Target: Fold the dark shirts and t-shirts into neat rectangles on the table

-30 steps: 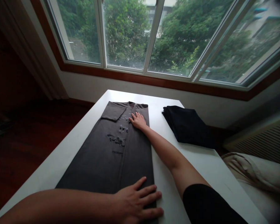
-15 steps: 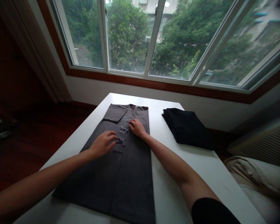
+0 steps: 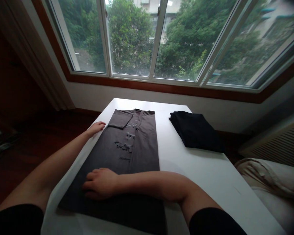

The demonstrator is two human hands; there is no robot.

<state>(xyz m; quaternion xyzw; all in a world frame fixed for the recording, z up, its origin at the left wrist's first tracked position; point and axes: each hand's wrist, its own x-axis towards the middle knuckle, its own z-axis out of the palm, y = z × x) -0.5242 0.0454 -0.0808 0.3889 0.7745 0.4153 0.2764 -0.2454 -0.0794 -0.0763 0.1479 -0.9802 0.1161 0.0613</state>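
A dark grey T-shirt [image 3: 144, 147] lies lengthwise on the white table, its collar toward the window. One side is folded over, and a short sleeve [image 3: 120, 119] lies flat near the top left. Dark lettering shows down the left of the fold line. My left hand [image 3: 96, 128] is at the shirt's upper left edge, just below the sleeve, with fingers stretched out and nothing held. Across the lower part of the shirt reaches my right arm. My right hand [image 3: 101, 183] rests palm down on the lower left cloth, fingers apart and slightly bent.
A folded black garment [image 3: 196, 132] lies on the right of the white table [image 3: 181, 163]. Beyond the table's far edge are a wall and a window [image 3: 129, 39]. A beige cloth bundle [image 3: 254, 173] sits at the right, and a curtain [image 3: 36, 55] hangs at the left.
My left hand has moved from the printed area up and left to the shirt's edge. My right hand has come from near the collar down to the lower left cloth.
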